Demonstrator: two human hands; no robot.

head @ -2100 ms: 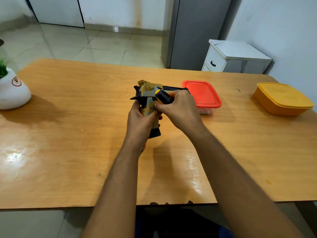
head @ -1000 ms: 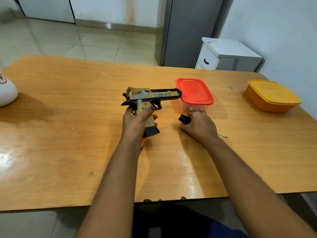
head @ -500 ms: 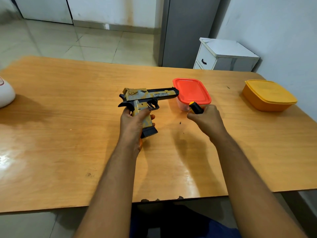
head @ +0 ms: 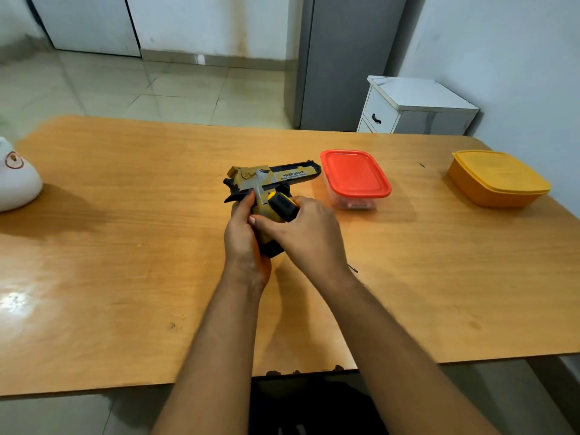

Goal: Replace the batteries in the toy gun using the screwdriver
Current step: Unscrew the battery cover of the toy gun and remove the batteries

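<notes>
- The gun [head: 266,178] is held upright over the table [head: 125,246], just left of the red tub [head: 354,177]; the left hand [head: 243,233] is wrapped round its grip.
- The right hand [head: 309,233] is curled round the screwdriver [head: 282,207], whose handle lies against the grip; the tip is hidden.
- Risk: the tip could slip off the screw and chew its head if the gun twists.
- Half a second earlier the screwdriver was held clear, nearer the tub.

A worn gold and black finish is seen on the toy gun [head: 270,178]. The screwdriver [head: 281,206] handle is coloured black and yellow. Right of them, a red lid [head: 354,174] and an orange box [head: 497,178] are seen.
</notes>
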